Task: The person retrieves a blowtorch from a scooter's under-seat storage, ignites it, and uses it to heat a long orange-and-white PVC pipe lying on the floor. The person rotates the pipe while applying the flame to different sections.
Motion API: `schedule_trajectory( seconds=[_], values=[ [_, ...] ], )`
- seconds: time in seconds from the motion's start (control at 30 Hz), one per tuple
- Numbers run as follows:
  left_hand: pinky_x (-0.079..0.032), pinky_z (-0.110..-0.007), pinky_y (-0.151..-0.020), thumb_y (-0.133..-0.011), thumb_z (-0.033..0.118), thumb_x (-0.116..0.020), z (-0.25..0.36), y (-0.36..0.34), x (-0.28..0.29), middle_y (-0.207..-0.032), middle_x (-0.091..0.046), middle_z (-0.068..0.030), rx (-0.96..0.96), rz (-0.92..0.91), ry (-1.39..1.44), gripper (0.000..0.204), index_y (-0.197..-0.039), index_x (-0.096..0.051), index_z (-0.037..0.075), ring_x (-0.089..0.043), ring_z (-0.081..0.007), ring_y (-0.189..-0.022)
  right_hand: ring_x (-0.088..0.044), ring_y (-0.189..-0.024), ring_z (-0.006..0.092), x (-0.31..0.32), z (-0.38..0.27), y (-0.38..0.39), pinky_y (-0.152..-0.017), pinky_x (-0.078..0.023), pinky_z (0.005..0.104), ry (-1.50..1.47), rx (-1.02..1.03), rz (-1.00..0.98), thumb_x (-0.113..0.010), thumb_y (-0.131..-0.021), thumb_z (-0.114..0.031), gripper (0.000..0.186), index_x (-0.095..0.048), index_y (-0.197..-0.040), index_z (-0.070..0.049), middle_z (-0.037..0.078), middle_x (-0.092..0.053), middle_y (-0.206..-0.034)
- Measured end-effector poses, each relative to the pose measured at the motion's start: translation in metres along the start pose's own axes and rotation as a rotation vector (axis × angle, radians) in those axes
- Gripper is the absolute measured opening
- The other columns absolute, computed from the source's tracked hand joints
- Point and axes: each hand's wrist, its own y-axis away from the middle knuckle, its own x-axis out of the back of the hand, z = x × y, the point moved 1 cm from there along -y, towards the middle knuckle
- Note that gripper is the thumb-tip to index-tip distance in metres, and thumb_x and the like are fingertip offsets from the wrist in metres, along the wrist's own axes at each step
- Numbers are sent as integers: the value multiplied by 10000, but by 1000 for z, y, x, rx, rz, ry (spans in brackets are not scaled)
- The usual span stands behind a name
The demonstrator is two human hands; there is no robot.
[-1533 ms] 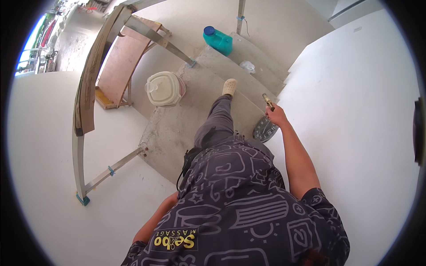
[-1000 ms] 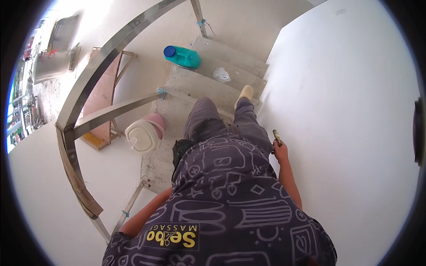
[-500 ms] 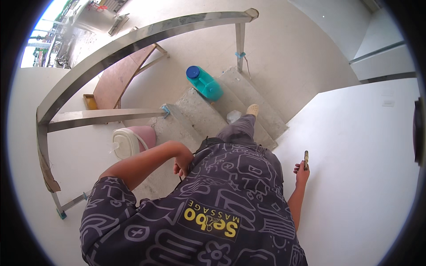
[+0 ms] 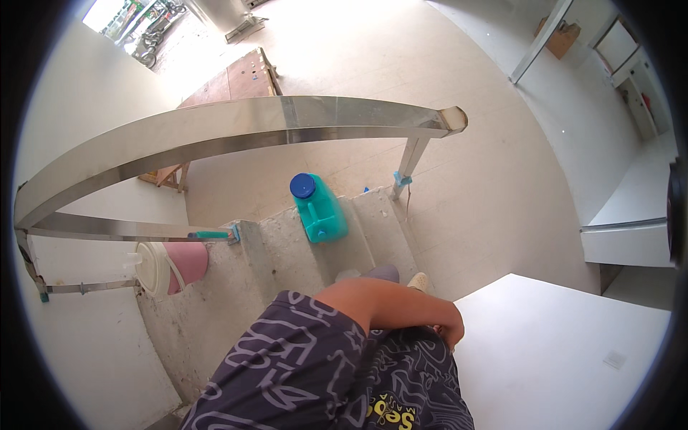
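Above concrete steps (image 4: 287, 247), the left grip (image 4: 450, 327) crosses a dark patterned shirt (image 4: 412, 364), its hold impossible to tell; right grip hidden.

On the steps (image 4: 236, 287) edged by a handrail (image 4: 272, 118), a jug (image 4: 322, 215) sits right of a bucket (image 4: 188, 264).

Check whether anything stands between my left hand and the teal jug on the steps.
Partly: in this view, your own grey trouser leg shows between your left hand and the teal jug. Nothing else clearly blocks that line; the metal handrail passes beyond the jug.
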Motion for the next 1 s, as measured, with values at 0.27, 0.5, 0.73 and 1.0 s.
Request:
schedule_trajectory(
  seconds=[0.27, 0.5, 0.73, 1.0],
  values=[
    [-558, -394, -832, -1028, 526, -551, -387, 38, -1, -1031, -781, -165, 649, 1456, 972, 557, -1206, -712, 24, -751, -281, -980, -697, -669, 198, 123, -144, -275, -589, -606, 351, -364, 129, 207, -519, -1063, -268, 335, -618, -1092, 51, 147, -727, -877],
    [-491, -476, -1052, -975, 696, -463, -502, -82, 11, -1332, -716, -93, 399, 654, 2093, 744, -1359, -673, 95, -679, -300, -1164, -696, -725, 173, 179, -354, -462, -638, -596, 325, -360, 388, 203, -536, -1080, -321, 358, -630, -1122, 21, 115, -724, -868],
    [-569, -433, -863, -947, 572, -532, -636, -98, 176, -1063, -787, -116, 322, 758, 2300, 571, -1131, -755, 79, -716, -293, -833, -732, -748, 214, 231, -546, -659, -629, -607, 360, 87, 318, 174, -538, -1033, -234, 299, -634, -1124, 34, 145, -749, -883],
    [-579, -367, -834, -1008, 418, -589, -549, -82, 177, -1105, -699, -89, 298, 1464, 2512, 456, -1295, -633, 66, -704, -205, -920, -740, -732, 225, 292, -865, -744, -620, -600, 378, 890, 362, -236, -572, -995, -228, 324, -686, -1067, 67, 177, -762, -883]
  ],
)
